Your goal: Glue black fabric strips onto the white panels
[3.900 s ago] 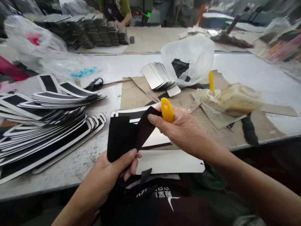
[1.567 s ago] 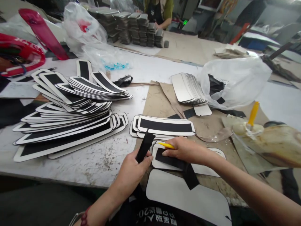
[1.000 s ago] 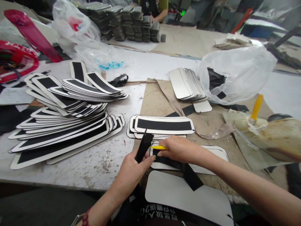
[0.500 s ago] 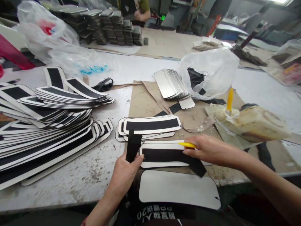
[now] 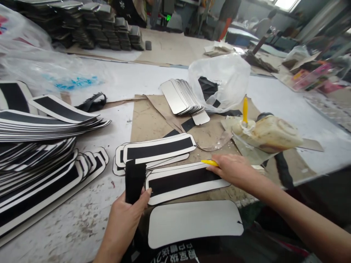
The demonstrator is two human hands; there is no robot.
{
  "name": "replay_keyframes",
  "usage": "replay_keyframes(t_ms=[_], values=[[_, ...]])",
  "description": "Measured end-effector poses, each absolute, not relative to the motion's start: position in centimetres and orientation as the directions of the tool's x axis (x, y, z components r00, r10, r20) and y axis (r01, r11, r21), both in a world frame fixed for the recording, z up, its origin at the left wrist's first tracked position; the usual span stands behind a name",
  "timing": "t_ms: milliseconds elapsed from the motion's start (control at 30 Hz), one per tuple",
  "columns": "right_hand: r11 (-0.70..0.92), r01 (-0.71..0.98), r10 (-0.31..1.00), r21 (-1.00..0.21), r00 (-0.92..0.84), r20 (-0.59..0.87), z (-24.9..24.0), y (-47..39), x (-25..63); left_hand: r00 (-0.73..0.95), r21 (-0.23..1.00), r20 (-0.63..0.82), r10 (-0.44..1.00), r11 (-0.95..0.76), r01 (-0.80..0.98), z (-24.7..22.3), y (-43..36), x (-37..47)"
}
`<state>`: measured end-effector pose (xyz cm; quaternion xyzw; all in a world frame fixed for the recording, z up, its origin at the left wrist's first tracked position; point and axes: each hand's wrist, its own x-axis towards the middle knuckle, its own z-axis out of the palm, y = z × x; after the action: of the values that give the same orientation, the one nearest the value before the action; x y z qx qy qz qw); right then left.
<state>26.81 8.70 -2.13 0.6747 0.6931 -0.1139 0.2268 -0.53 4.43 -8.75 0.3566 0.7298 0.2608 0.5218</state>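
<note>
A white rounded panel with a black strip (image 5: 178, 180) lies in front of me. My left hand (image 5: 127, 212) is closed at its left end, thumb on the corner, with a black fabric band (image 5: 135, 181) standing up from the grip. At the panel's right part my right hand (image 5: 229, 167) holds a yellow tool (image 5: 210, 163), fingers closed and resting on the strip. Just behind is a small pile of similar panels (image 5: 160, 148). A plain pale panel (image 5: 195, 223) lies nearest my body.
Stacks of striped panels (image 5: 41, 190) fill the left side. Plain panels (image 5: 174, 96) fan out behind, beside a clear plastic bag (image 5: 233, 78). At the right lies a yellowed plastic container (image 5: 276, 133) with a yellow-handled brush (image 5: 245, 109).
The view has turned right, so things appear further left. The loose black end beside my right hand now lies along the panel, and my right hand has moved over its right end.
</note>
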Motion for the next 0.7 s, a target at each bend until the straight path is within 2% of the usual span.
replay_keyframes(t_ms=[167,333,700], values=[[0.048,0.987,0.885,0.154,0.029,-0.464,-2.6,8.9,27.2,-0.242,0.722,-0.608,0.756,0.653,0.229,-9.1,4.6,-0.4],[0.068,0.993,0.880,0.094,-0.016,-0.474,-2.8,9.0,27.7,-0.289,0.718,-0.617,0.732,0.674,0.174,-8.0,5.1,0.2],[0.086,0.995,0.869,0.043,-0.054,-0.492,-2.3,9.4,28.0,-0.270,0.689,-0.669,0.692,0.714,0.122,-8.5,4.8,-0.2]])
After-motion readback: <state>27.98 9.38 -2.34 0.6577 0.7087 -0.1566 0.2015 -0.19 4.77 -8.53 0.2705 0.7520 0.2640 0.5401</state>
